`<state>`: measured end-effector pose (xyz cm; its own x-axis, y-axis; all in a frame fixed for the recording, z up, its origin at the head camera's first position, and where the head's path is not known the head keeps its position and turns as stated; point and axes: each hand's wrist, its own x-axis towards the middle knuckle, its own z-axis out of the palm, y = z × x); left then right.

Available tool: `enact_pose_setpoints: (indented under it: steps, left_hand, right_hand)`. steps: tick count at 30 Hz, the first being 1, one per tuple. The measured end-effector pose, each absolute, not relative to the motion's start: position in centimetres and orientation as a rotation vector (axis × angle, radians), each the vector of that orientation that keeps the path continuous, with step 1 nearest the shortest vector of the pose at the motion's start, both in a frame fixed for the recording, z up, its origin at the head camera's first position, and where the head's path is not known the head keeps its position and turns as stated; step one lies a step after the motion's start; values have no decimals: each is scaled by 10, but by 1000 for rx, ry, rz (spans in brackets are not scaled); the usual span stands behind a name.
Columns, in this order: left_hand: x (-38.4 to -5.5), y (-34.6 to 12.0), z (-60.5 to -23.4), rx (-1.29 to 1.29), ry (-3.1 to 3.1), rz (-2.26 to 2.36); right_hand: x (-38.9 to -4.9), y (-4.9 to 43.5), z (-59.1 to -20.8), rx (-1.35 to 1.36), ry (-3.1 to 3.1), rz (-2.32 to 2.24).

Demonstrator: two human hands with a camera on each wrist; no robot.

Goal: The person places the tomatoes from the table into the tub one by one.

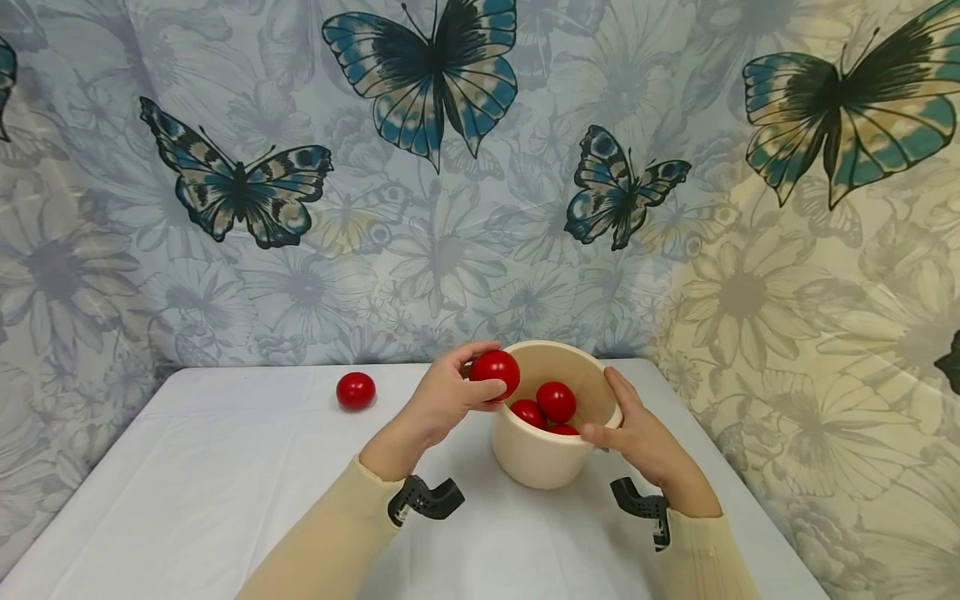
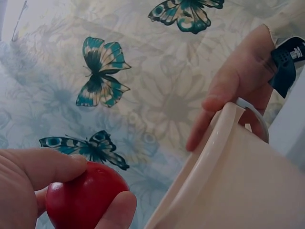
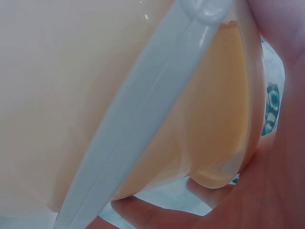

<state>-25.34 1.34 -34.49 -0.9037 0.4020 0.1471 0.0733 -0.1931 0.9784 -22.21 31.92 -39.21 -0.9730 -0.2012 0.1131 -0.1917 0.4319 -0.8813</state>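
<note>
My left hand [image 1: 438, 398] grips a round, glossy red tomato [image 1: 496, 372] between thumb and fingers. It is at the left rim of a cream plastic bucket [image 1: 536, 463], overlapping that rim in the head view. Inside the bucket lie several more red tomatoes [image 1: 556, 402]. The right hand [image 1: 643, 437] holds the bucket by its right side, thumb near the front of the rim and fingers along the far side. A pale handle [image 3: 126, 119] slants across the bucket's outer wall in the right wrist view. Another tomato [image 1: 356, 391] rests on the table to the left, apart from both hands.
A white cloth covers the table [image 1: 225, 492], and the bucket stands near its back right. Directly behind rises a backdrop [image 1: 450, 275] printed with flowers and butterflies, which continues along both sides. Each wrist wears a black camera strap [image 1: 426, 498].
</note>
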Motion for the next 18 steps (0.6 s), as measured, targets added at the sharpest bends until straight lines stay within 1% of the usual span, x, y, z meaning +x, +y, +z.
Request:
enact_pose_setpoints:
  steps: [18]
  left_hand:
    - [-254,36,-346,622,1905,2124]
  right_hand:
    - [-222,318,-391,-352,2660,-1616]
